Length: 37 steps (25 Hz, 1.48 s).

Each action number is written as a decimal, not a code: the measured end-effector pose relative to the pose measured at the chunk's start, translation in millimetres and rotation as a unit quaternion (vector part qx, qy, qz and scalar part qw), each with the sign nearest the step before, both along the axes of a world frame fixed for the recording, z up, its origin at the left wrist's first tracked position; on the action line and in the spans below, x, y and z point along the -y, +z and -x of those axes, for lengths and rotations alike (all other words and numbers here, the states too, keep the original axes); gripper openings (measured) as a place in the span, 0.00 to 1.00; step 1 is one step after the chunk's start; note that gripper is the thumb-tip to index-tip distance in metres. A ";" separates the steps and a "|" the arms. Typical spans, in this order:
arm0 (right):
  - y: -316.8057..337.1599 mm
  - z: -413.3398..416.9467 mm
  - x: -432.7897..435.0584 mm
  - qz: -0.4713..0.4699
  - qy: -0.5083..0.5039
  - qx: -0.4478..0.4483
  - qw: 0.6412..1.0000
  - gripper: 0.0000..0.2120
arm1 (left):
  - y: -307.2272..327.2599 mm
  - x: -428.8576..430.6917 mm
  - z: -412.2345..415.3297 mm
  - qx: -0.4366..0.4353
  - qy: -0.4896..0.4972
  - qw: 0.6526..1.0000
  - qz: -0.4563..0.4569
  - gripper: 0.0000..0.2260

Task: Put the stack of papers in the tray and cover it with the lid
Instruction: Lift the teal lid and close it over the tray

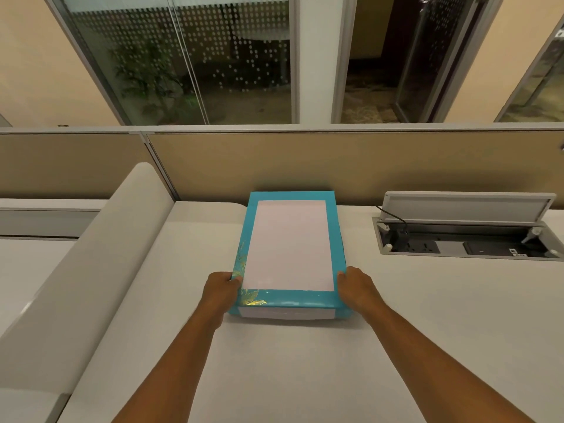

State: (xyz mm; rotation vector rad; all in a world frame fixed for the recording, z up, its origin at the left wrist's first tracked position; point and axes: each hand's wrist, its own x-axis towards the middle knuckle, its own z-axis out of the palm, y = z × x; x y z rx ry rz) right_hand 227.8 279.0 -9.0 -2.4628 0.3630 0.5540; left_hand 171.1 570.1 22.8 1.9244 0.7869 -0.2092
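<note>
A teal box with gold leaf print stands lengthwise in the middle of the white desk. Its top, the lid [290,297], has a teal border around a large white panel. A white strip shows on the near side wall of the tray [283,313] beneath it. My left hand [221,290] grips the near left corner, thumb on top. At the near right corner my right hand [355,288] holds on in the same way. No stack of papers is visible; the box's inside is hidden.
A beige partition [335,166] runs right behind the box. At the right, an open cable hatch [467,236] with sockets and a raised flap is sunk into the desk. A low white divider [100,248] borders the desk on the left.
</note>
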 end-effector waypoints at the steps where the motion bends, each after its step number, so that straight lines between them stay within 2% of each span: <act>1: -3.2 0.6 0.9 0.002 0.001 -0.004 1.000 0.20 | -1.8 0.9 0.7 0.000 0.000 1.000 0.004 0.15; 3: -7.7 1.1 2.9 0.001 0.003 -0.024 1.000 0.21 | -8.2 0.8 0.0 0.008 0.002 1.000 0.010 0.16; 5: -3.3 -3.0 1.8 0.004 0.002 -0.023 1.000 0.23 | -5.0 2.8 -2.0 0.005 -0.015 0.999 -0.035 0.07; 6: 1.6 -7.4 -0.6 0.014 0.009 -0.004 1.000 0.25 | -4.1 2.5 -6.1 -0.005 -0.045 0.996 -0.074 0.10; 8: 14.2 -20.9 -8.3 0.041 0.045 0.049 0.997 0.32 | 2.3 1.9 -18.8 -0.024 -0.136 0.979 -0.148 0.33; 10: 27.1 -43.1 -17.9 0.068 0.092 0.092 0.989 0.35 | 14.1 6.5 -34.1 -0.017 -0.243 0.945 -0.220 0.45; 13: 39.6 -91.4 -28.8 0.106 0.155 0.120 0.975 0.36 | 21.9 12.9 -60.2 -0.040 -0.373 0.874 -0.308 0.59; 14: 42.5 -108.1 -30.5 0.115 0.171 0.118 0.971 0.37 | 23.0 13.6 -69.0 -0.053 -0.395 0.860 -0.319 0.62; 16: 42.2 -136.6 -31.9 0.134 0.203 0.107 0.964 0.39 | 27.5 12.3 -86.7 -0.074 -0.410 0.857 -0.304 0.66; 18: 36.6 -158.7 -31.1 0.157 0.232 0.091 0.956 0.40 | 31.6 9.5 -104.1 -0.095 -0.412 0.859 -0.288 0.68; 22: 18.8 -181.1 -29.2 0.169 0.246 0.062 0.952 0.40 | 26.3 7.0 -118.1 -0.125 -0.457 0.819 -0.324 0.68; 26: -3.2 -182.1 -34.1 0.190 0.244 0.063 0.949 0.40 | 14.6 5.4 -122.6 -0.117 -0.456 0.815 -0.336 0.68; 29: 3.1 -180.0 -31.8 0.183 0.245 0.061 0.950 0.40 | 20.9 8.8 -135.0 -0.133 -0.459 0.799 -0.363 0.65; 32: 13.3 -155.2 -29.8 0.169 0.244 0.081 0.951 0.42 | 32.2 8.7 -163.0 -0.117 -0.439 0.805 -0.380 0.60; 35: 14.5 -96.3 -28.6 0.162 0.250 0.132 0.945 0.46 | 39.3 10.9 -192.9 -0.068 -0.442 0.820 -0.358 0.62; 37: 12.9 -55.3 -28.6 0.154 0.254 0.141 0.944 0.49 | 37.1 16.3 -205.5 -0.068 -0.453 0.825 -0.331 0.64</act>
